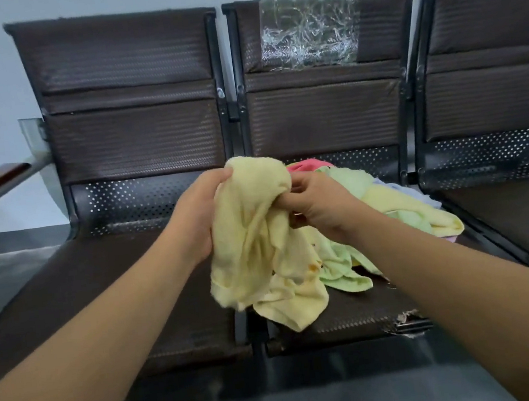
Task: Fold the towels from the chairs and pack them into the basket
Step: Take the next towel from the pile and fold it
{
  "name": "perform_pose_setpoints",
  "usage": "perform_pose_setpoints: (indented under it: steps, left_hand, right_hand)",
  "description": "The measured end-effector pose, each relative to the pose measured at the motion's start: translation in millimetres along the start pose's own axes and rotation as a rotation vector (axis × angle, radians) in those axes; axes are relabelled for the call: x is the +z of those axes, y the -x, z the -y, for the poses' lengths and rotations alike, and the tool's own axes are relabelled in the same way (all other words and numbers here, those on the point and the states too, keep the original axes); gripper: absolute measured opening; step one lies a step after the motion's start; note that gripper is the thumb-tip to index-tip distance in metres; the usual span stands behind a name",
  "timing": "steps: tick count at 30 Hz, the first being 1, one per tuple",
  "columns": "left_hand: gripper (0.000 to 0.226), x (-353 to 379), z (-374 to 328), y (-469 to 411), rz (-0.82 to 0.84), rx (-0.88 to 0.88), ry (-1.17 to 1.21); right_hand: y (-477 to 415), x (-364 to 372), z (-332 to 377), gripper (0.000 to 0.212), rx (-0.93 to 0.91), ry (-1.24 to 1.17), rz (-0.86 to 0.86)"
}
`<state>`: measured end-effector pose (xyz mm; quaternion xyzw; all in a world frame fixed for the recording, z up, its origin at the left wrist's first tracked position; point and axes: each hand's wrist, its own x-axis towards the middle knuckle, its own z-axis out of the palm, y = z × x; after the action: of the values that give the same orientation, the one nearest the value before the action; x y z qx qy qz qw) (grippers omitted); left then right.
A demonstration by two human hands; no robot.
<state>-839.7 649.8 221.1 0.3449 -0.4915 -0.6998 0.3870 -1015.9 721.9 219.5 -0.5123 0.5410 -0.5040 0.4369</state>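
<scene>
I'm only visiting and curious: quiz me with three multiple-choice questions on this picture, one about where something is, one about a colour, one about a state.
1. Where does the pile of towels lie?
A) on the left chair's seat
B) on the middle chair, on its seat
C) on the floor

2. What colour is the held towel?
A) pale yellow
B) pink
C) blue

3. What state is the held towel in?
A) neatly folded
C) spread flat on a seat
B) crumpled, gripped by both hands

Answers:
1 B: the pile sits on the seat below the backrest that bears clear plastic.
2 A: the cloth is pale yellow.
3 B: the left hand and right hand grip it, bunched, above the seats.
</scene>
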Motion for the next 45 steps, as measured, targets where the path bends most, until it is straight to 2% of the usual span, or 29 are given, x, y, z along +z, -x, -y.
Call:
perform_pose_setpoints:
  steps: [2,3,5,7,10,13,16,18,21,22,26,28,30,32,34,35,37,39,41,43,45]
  left_hand:
    - [0.070,-16.5,0.9,13.9,0.185,-0.036,-0.113]
    - [0.077,-22.6,3.4,21.1,0.267,-0.044,-0.169]
    - [0.070,-29.6,7.8,34.6,0.313,-0.051,-0.188]
    - [0.051,-35.2,9.8,42.6,0.213,-0.050,-0.093]
    - [0.052,-51.8,6.5,52.5,0.045,-0.088,0.073]
    - [0.050,-68.6,-2.0,62.1,-0.025,-0.169,0.192]
    - [0.043,-86.0,-10.7,67.4,-0.064,-0.179,0.252]
    - [0.040,-93.8,-14.7,69.4,-0.090,-0.165,0.267]
    - [0.034,-106.6,-17.3,69.1,-0.144,-0.149,0.255]
    - [0.040,-109.7,-18.3,68.3,-0.162,-0.146,0.277]
    - [0.100,-129.6,-20.3,65.9,-0.113,-0.092,0.476]
    - [0.106,-133.8,-14.0,64.0,-0.085,-0.053,0.379]
    - [0.102,-133.7,-0.7,63.2,-0.077,-0.061,0.120]
    - [0.094,-129.0,13.2,67.7,0.072,-0.117,-0.109]
    - [0.072,-120.9,17.9,75.9,0.173,-0.139,-0.176]
    - [0.060,-118.1,17.1,77.4,0.155,-0.124,-0.188]
    - [0.042,-117.0,14.0,74.5,0.011,-0.071,-0.172]
    - [0.038,-119.6,8.9,72.6,-0.123,-0.038,-0.086]
    - [0.040,-122.0,4.7,70.5,-0.177,-0.005,0.032]
    - [0.035,-121.8,2.3,72.1,-0.209,0.020,0.009]
    - [0.025,-122.3,3.1,74.6,-0.211,0.067,-0.205]
  right_hand:
    - [-5.3,10.8,20.6,0.013,-0.050,-0.004,0.022]
    - [-8.3,17.5,29.2,0.015,-0.069,0.016,0.026]
    - [-11.4,32.1,40.9,0.018,-0.096,0.070,0.033]
    - [-11.4,45.4,40.7,0.022,-0.108,0.071,0.046]
    - [-8.7,62.5,27.8,0.039,-0.078,0.003,0.035]
    - [-6.7,73.4,18.9,0.042,-0.038,0.051,0.041]
    - [-6.5,83.2,10.3,0.045,0.006,0.252,0.159]
    - [-3.2,92.5,2.7,0.045,0.087,0.295,0.276]
    - [-0.9,108.3,-4.0,0.036,0.150,0.116,0.341]
    - [-1.3,111.4,-4.1,0.035,0.153,0.001,0.335]
    - [-17.2,130.1,-1.7,0.044,0.229,-0.483,0.216]
    - [-25.1,137.1,4.8,0.043,0.248,-0.631,0.125]
    - [-31.2,142.1,11.1,0.038,0.281,-0.738,0.028]
    - [-34.6,147.2,13.3,0.034,0.311,-0.810,-0.008]
    - [-36.7,152.6,9.7,0.035,0.334,-0.798,0.021]
    - [-38.1,154.0,7.3,0.034,0.340,-0.743,0.022]
    - [-40.6,153.6,5.1,0.031,0.312,-0.553,-0.019]
    - [-43.1,150.7,3.1,0.027,0.303,-0.382,-0.062]
    - [-40.9,149.9,2.7,0.029,0.330,-0.382,0.003]
    - [-36.4,154.7,4.4,0.040,0.372,-0.368,0.086]
    - [-34.0,160.2,4.4,0.065,0.370,-0.289,0.138]
